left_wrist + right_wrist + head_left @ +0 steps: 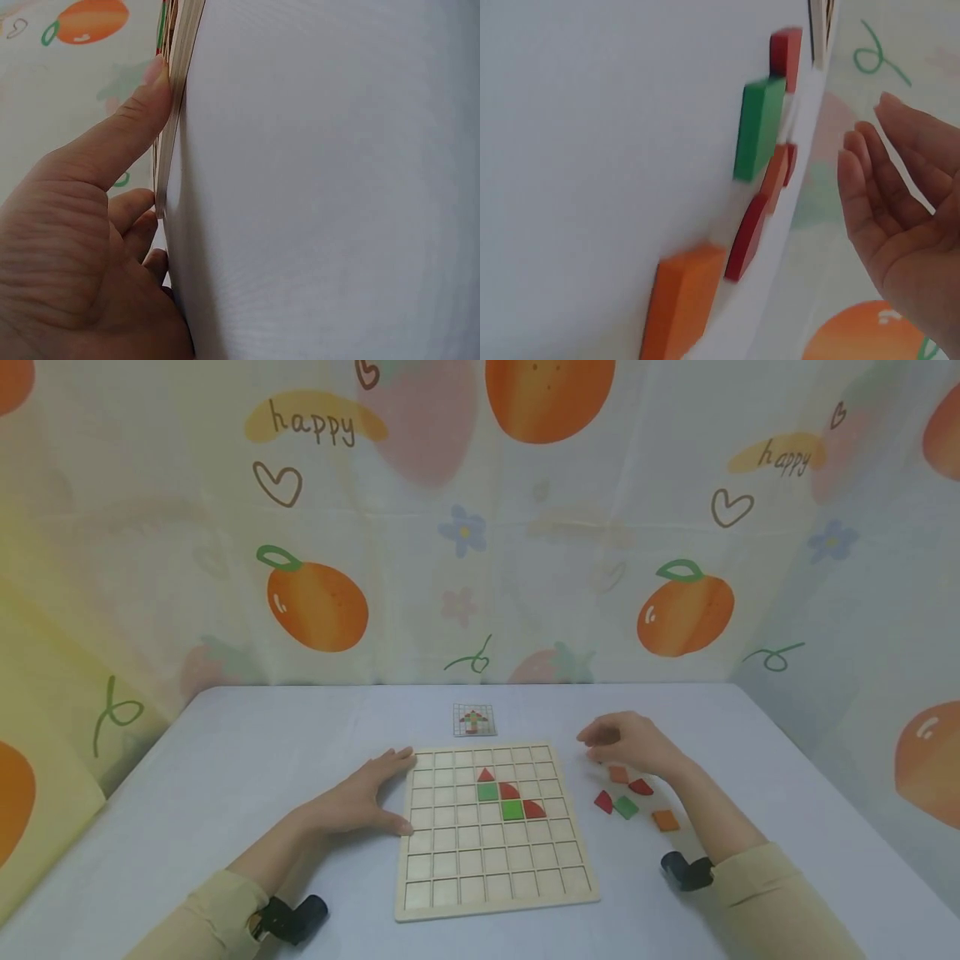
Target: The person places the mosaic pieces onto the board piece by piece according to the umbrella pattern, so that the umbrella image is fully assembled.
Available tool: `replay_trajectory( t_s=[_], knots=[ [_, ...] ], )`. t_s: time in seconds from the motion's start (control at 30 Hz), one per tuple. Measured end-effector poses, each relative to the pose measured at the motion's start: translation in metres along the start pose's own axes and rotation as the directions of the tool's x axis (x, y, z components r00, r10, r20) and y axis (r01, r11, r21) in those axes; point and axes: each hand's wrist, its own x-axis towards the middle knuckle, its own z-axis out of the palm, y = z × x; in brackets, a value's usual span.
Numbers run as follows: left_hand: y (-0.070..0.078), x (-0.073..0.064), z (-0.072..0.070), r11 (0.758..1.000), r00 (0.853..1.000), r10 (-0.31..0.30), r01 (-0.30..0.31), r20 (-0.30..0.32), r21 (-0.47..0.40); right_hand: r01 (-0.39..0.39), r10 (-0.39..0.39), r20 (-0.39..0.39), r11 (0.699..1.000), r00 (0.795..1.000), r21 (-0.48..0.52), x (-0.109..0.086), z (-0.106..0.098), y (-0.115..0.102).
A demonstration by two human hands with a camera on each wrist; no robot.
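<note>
A wooden grid board [442, 864] lies on the white table, with a red triangle [486, 775], two green squares and two red quarter-round pieces set in its cells. My left hand [352, 797] rests at the board's left edge, thumb and fingers spread along it; in the left wrist view the thumb [135, 120] touches the rim. To the right of the board my right hand [630, 743] hovers, fingers loosely bent and nothing between them. Below it lie loose pieces: a green square [759, 127], orange squares [665, 820] and red rounded pieces [641, 787].
Behind the board lies a small pattern card [474, 720] showing a red and green figure on a grid. A fruit-printed curtain [502, 568] hangs behind the table [300, 718]. A black camera [296, 920] is strapped to each wrist.
</note>
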Motion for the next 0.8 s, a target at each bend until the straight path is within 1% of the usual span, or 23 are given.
replay_trajectory(
  t_s=[0.13, 0.3, 0.4, 0.7, 0.8],
  knots=[
    [0.001, 0.000, 0.000, 1.000, 1.000, -0.004, 0.004, 0.000, 0.006, -0.017, 0.017, -0.009, 1.000, 1.000, -0.022, -0.004, -0.007, 0.013],
    [0.001, 0.000, 0.001, 1.000, 1.000, -0.021, 0.022, 0.004, -0.009, -0.041, 0.040, -0.011, 0.998, 0.999, -0.039, -0.010, -0.015, 0.022],
    [0.001, 0.001, 0.001, 1.000, 1.000, -0.014, 0.014, 0.003, -0.003, -0.057, 0.057, -0.005, 0.998, 0.998, -0.042, -0.011, -0.016, 0.027],
    [-0.001, 0.002, 0.001, 1.000, 1.000, -0.019, 0.019, 0.004, -0.003, -0.156, 0.157, 0.052, 0.987, 0.986, -0.029, -0.011, -0.012, 0.040],
    [0.000, 0.002, 0.001, 1.000, 1.000, -0.020, 0.020, 0.005, -0.003, -0.174, 0.176, 0.080, 0.984, 0.981, -0.026, -0.011, -0.010, 0.042]
  ],
)
